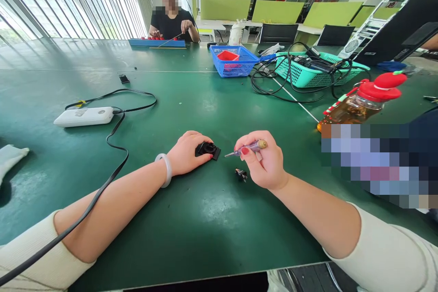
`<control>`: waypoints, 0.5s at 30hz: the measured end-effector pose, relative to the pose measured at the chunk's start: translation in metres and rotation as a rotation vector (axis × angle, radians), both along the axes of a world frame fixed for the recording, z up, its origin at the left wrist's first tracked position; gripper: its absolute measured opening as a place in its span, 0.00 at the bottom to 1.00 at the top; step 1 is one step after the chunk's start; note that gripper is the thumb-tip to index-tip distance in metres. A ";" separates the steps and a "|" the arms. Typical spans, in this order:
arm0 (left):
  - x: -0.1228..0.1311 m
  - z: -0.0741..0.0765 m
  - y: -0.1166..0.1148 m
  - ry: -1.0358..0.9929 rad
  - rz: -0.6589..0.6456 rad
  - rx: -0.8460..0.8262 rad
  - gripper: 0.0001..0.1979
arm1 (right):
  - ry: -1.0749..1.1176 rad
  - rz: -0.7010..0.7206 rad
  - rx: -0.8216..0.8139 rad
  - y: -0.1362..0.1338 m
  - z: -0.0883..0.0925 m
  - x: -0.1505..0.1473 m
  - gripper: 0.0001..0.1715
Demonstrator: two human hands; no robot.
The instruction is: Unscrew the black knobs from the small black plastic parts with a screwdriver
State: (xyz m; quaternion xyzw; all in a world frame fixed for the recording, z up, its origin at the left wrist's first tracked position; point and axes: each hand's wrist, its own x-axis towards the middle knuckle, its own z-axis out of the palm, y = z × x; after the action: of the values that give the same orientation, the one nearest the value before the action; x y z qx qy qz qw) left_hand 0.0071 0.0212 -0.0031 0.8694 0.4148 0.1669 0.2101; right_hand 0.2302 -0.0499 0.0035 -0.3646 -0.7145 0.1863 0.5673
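Note:
My left hand [190,152], with a pale bangle at the wrist, is closed around a small black plastic part [208,149] resting on the green table. Pinched in my right hand [265,164] is a screwdriver [252,147] with a clear purplish handle and yellowish end. Its tip points left, toward the black part, and a small gap lies between them. Below the screwdriver, beside my right hand, a small black piece with metal bits [241,174] lies on the table. Part of the black plastic part is hidden under my left fingers.
A white power bank-like box [85,117] with a black cable [118,146] lies left; the cable crosses over my left forearm. Farther back stand a blue basket [236,67] and a teal basket [297,75] with cables. A red-lidded bottle [359,102] is right. Another person [173,20] sits opposite.

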 end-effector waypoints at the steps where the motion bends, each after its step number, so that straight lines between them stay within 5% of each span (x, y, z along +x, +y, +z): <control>1: 0.000 0.000 0.000 0.002 0.003 -0.002 0.19 | 0.003 0.009 -0.016 0.001 -0.001 0.000 0.06; 15: -0.001 0.001 0.000 0.003 -0.044 -0.003 0.22 | -0.069 -0.044 -0.080 0.013 -0.005 -0.002 0.09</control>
State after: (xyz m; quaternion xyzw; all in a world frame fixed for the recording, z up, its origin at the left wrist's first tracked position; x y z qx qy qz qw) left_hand 0.0059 0.0208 -0.0020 0.8783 0.3962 0.1602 0.2145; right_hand 0.2286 -0.0372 -0.0017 -0.4088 -0.7174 0.1894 0.5314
